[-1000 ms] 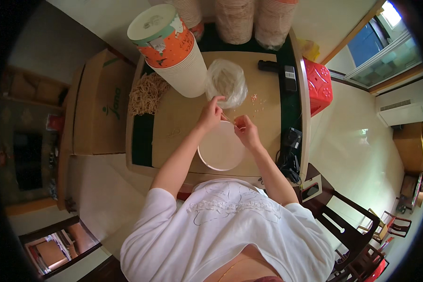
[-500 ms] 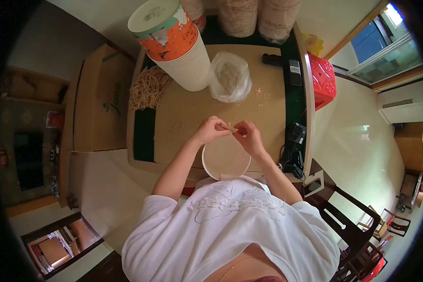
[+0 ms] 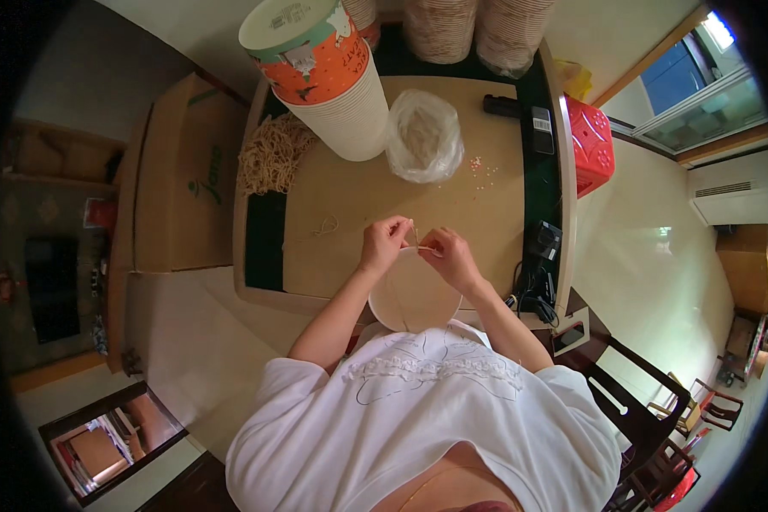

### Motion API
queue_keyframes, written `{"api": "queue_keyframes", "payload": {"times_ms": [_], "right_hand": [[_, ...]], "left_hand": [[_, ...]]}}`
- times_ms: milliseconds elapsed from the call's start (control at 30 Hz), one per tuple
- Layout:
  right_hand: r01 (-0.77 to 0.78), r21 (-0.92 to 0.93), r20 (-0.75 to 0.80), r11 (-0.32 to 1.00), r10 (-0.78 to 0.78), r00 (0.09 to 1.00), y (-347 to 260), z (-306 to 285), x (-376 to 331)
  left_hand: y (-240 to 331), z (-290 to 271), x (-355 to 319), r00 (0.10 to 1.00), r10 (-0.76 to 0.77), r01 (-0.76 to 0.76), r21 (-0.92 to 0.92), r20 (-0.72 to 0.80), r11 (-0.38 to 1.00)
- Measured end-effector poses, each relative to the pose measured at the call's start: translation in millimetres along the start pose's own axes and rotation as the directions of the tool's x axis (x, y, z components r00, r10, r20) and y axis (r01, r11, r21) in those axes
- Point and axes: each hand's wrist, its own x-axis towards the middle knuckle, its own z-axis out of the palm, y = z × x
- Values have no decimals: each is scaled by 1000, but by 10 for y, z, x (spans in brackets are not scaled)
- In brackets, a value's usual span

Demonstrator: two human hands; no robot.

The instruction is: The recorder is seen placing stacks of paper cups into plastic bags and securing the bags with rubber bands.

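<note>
Forearms angle inward from the near side; left hand (image 3: 386, 245) and right hand (image 3: 448, 257) pinch a tan cord (image 3: 416, 236) in closed fingertips at the white paper bucket's (image 3: 414, 294) far rim, by the table's (image 3: 263, 296) near edge. Cardboard sheet (image 3: 337, 183) spreads left, right and far.

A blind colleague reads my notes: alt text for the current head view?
Left hand and right hand pinch a thin strand near the far rim of a pale tub. Beyond: stacked tubs, plastic bag, string heap.

Green txt (image 3: 206, 177) on cardbd box (image 3: 175, 226), wording (image 3: 350, 61) on orange tub (image 3: 311, 78), label (image 3: 540, 125) on blk device (image 3: 542, 143)
</note>
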Motion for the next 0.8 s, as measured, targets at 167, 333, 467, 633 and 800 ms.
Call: {"api": "queue_keyframes", "payload": {"times_ms": [167, 333, 467, 633, 800], "right_hand": [[-268, 151, 124, 952, 251, 960, -84, 25, 86], [-119, 94, 61, 988, 114, 992, 2, 65, 95], [-307, 250, 112, 918, 287, 951, 75, 59, 144], [-276, 282, 20, 919, 281, 959, 69, 72, 189], [-229, 323, -22, 918, 249, 968, 42, 75, 176]], "left_hand": [[20, -8, -2, 997, 58, -55, 63, -54, 996], [-29, 11, 14, 989, 121, -115, 76, -81, 990], [-19, 50, 4, 983, 163, -160, 43, -87, 986], [25, 71, -17, 983, 166, -157, 101, -79, 982], [-19, 79, -13, 981, 165, -148, 156, -106, 977]]}}
